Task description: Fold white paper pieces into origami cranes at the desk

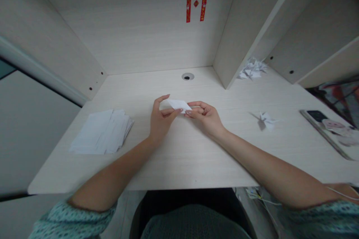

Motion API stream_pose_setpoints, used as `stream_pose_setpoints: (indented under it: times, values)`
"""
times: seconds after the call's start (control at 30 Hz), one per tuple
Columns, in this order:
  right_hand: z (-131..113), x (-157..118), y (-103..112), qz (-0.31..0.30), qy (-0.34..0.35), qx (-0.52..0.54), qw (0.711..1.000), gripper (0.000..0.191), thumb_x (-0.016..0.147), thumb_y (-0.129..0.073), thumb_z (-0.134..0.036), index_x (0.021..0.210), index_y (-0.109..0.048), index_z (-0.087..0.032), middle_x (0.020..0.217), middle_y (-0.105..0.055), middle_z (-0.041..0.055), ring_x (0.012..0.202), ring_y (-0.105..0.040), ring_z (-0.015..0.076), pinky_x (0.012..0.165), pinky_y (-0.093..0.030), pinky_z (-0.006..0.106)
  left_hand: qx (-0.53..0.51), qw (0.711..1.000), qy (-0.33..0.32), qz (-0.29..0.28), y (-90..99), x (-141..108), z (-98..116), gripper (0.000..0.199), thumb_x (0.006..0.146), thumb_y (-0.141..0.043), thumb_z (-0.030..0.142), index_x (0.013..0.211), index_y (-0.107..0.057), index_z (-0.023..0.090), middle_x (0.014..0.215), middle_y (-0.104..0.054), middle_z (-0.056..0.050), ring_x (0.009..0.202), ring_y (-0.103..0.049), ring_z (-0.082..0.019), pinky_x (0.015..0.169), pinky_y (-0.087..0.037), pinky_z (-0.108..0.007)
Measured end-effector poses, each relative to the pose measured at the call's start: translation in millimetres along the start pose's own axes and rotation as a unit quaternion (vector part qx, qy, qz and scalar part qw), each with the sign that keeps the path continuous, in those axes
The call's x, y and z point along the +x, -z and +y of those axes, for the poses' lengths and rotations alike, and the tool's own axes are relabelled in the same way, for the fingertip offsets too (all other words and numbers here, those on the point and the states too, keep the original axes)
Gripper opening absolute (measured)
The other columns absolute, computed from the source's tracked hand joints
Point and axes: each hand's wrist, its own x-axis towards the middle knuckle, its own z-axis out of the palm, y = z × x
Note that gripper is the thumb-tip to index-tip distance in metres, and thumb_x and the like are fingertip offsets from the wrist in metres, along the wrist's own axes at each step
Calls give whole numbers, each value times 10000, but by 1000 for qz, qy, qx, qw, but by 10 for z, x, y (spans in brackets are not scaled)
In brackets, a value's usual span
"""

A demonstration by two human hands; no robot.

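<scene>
Dark clothing (193,222) fills the bottom edge of the head view, with a teal sleeve (75,220) at the lower left and another sleeve (331,216) at the lower right. Both forearms reach inward over the front edge of the worktop (168,168). Between the hands is a small folded white paper, (176,103) its long axis slanting from upper left down to the right. The left hand (162,121) has its thumb along the paper's lower edge, index finger arched near the left corner; whether that fingertip touches is unclear. The right hand (209,118) pinches the right end between thumb and fingers. The thumb tips come close together, so neither hand is plainly nearer. Whether the paper touches the surface below cannot be told.

Left of the left hand lies a stack of paper sheets (95,130), well apart. Bare surface separates the hands from the front edge and from the back panel (140,44). Rightward, a folded paper figure (267,120) sits beyond the right hand, with a phone (322,130) farther out.
</scene>
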Motion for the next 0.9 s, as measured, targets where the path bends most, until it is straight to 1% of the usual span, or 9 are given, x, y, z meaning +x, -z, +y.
stream_pose_setpoints:
  times: [0.1, 0.17, 0.27, 0.33, 0.43, 0.53, 0.67, 0.77, 0.9]
  values:
    - [15, 2, 6, -3, 2, -4, 1000, 328, 622, -811, -341, 902, -691, -216, 694, -745, 0, 690, -706, 161, 728, -519, 287, -19, 1000, 22, -1, 2, 21, -20, 670, 621, -787, 361, 1193, -477, 201, 608, -680, 27, 455, -532, -89, 469, -353, -179]
    - [24, 9, 10, -3, 2, 0, 1000, 339, 619, -812, -340, 911, -690, -219, 698, -747, -1, 697, -709, 164, 737, -520, 291, -54, 998, 35, -15, 5, 33, -34, 642, 621, -784, 369, 1158, -475, 200, 640, -696, 18, 500, -574, -101, 513, -394, -186]
    - [31, 22, 14, -8, 2, 2, 1000, 367, 614, -813, -342, 936, -685, -220, 709, -750, 2, 709, -711, 171, 745, -521, 302, -101, 994, 27, -32, 10, 36, -40, 574, 650, -764, 359, 1113, -462, 204, 649, -701, 19, 572, -607, -109, 589, -434, -198]
    - [30, 28, 16, -7, -4, 3, 1000, 377, 607, -816, -337, 939, -685, -217, 707, -750, 3, 699, -707, 167, 737, -520, 301, -102, 994, 8, -33, 13, 29, -35, 533, 677, -748, 349, 1103, -460, 207, 612, -684, 33, 540, -577, -94, 572, -419, -189]
    - [29, 37, 22, 9, -10, 4, 1000, 371, 584, -830, -321, 909, -690, -208, 665, -735, -8, 638, -683, 145, 694, -511, 281, -78, 997, -8, -19, 11, 15, -31, 512, 698, -737, 343, 1108, -458, 214, 567, -656, 55, 454, -496, -66, 497, -354, -168]
    - [37, 46, 25, 15, -11, 4, 1000, 385, 562, -841, -321, 897, -693, -202, 631, -720, -15, 600, -662, 137, 670, -505, 276, -71, 997, -7, 5, 5, 14, -50, 530, 699, -739, 343, 1128, -457, 213, 580, -664, 47, 456, -498, -65, 493, -347, -163]
    - [55, 56, 17, 0, -17, 19, 1000, 381, 582, -827, -335, 912, -694, -197, 674, -732, -1, 659, -684, 146, 735, -517, 292, -79, 996, 4, 29, 14, 43, -104, 610, 683, -754, 349, 1196, -457, 202, 581, -656, 40, 520, -571, -94, 539, -400, -177]
    - [59, 61, 16, -12, -19, 35, 999, 377, 605, -816, -348, 931, -697, -199, 720, -744, 5, 723, -704, 160, 798, -515, 307, -75, 997, -4, 35, 31, 70, -132, 633, 691, -748, 355, 1228, -455, 188, 603, -660, 27, 546, -599, -110, 543, -410, -186]
    - [43, 64, 32, -35, -3, 43, 998, 371, 657, -786, -389, 976, -697, -221, 859, -760, 21, 822, -708, 183, 875, -502, 336, -50, 997, -29, 43, 40, 75, -112, 599, 711, -734, 339, 1223, -461, 187, 579, -646, 39, 463, -537, -79, 478, -351, -164]
